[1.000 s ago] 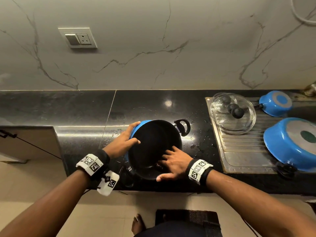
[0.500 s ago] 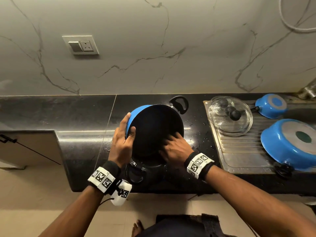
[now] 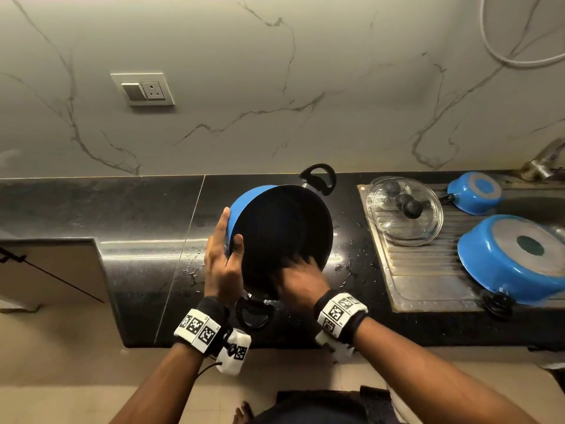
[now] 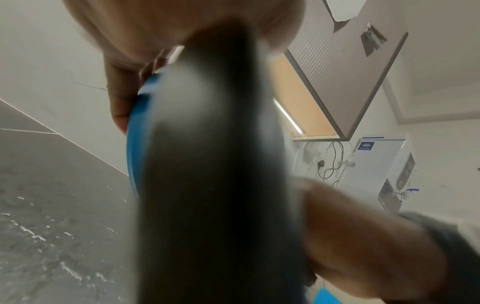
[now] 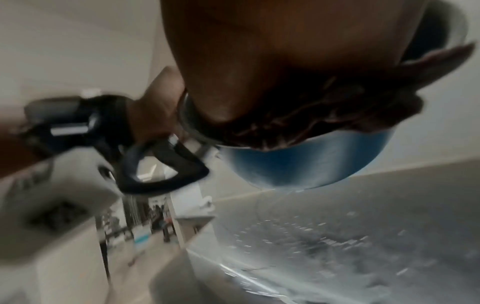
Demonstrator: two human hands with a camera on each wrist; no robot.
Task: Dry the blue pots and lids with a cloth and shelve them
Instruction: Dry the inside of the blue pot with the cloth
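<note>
Tilting on its side above the black granite counter (image 3: 146, 209), the blue pot (image 3: 275, 237) turns its dark inside toward the camera, one black loop handle (image 3: 319, 177) up by the wall and the other down near the wrists. The left hand (image 3: 221, 264) grips the pot's rim, thumb inside and fingers along the blue outer wall. The right hand (image 3: 298, 280) reaches into the pot's lower inside with fingers spread; it is blurred, and I cannot tell whether it holds a cloth. Water drops speckle the counter around the pot.

To the right, on the steel drainboard (image 3: 428, 286), lie stacked glass lids (image 3: 403, 209) with black knobs. Beside them a large blue pan (image 3: 513, 258) rests upside down with its metal base up, and a small blue saucepan (image 3: 475, 192) sits inverted behind it near the tap (image 3: 541, 162). A switch and socket plate (image 3: 143, 90) is set in the marble wall, and a white hose (image 3: 504, 56) loops at the upper right corner.
</note>
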